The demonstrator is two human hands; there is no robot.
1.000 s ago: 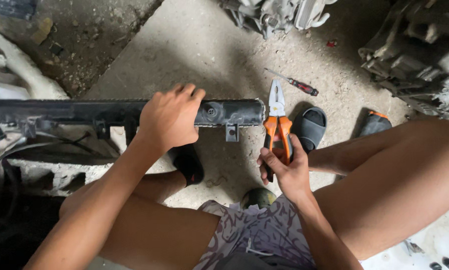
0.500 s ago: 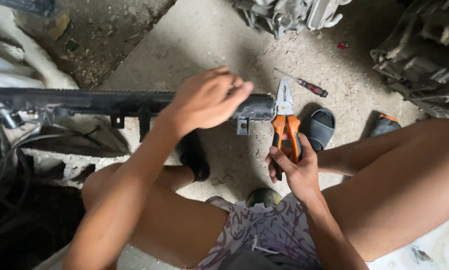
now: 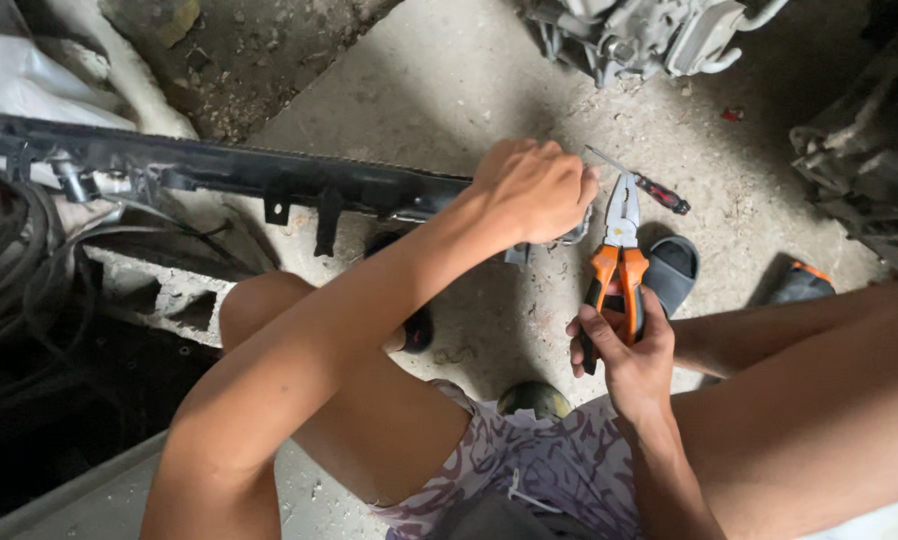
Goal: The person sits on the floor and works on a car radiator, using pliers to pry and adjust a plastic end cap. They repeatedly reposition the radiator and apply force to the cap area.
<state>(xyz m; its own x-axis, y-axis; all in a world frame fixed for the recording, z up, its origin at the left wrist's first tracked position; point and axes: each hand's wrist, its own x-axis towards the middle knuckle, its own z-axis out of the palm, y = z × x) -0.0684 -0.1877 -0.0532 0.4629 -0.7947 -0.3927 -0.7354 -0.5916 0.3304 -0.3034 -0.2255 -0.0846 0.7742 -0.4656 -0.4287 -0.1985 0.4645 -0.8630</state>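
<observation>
Orange-handled pliers (image 3: 617, 262) sit clenched in the right hand (image 3: 631, 356), tips not yet on the long black part (image 3: 269, 178) lying across the concrete floor (image 3: 449, 90), whose end the left hand (image 3: 534, 190) wraps, so gripping work looks unstarted.

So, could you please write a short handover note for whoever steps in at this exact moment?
Left hand: closed over the right end of the long black part, which lies across the concrete floor.
Right hand: gripping the orange-handled pliers, nose pointing up toward that same end; the jaws look nearly shut and hold nothing visible.
Nearby: a red-handled screwdriver lies on the floor just beyond the pliers, untouched. A dark sandal sits beside the handles.
Done: part steadied, pliers in hand.
Left: the pliers have not yet met the part's end; the spot under the left hand is hidden.
</observation>
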